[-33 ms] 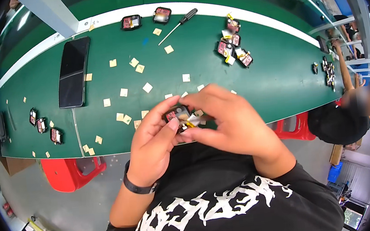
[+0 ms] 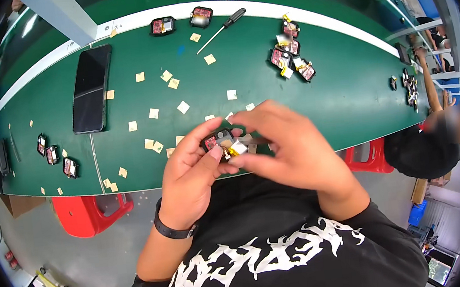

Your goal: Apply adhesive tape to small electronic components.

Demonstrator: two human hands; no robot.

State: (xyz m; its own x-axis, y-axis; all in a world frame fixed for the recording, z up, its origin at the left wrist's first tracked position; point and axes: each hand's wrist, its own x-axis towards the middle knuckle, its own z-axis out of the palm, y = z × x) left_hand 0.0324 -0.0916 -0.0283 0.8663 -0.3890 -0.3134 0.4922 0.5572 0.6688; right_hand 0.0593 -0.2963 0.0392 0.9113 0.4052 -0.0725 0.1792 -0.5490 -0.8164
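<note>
Grips a case (image 2: 218, 138) with the fingers of the left hand (image 2: 188, 176), over the table (image 2: 343, 103) by the middle of its near edge. Bends the fingers of the right hand (image 2: 297, 145) beside the case's white part (image 2: 238, 148); cannot tell whether pinching it. Has a phone (image 2: 91, 91) and a screwdriver (image 2: 222, 30) lying toward the far edge.

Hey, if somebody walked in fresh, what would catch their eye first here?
Probably the small open black device at the centre, held in the left hand, with the right hand close beside it. Next, the black phone at left on the green table, and a red stool lower left.
</note>
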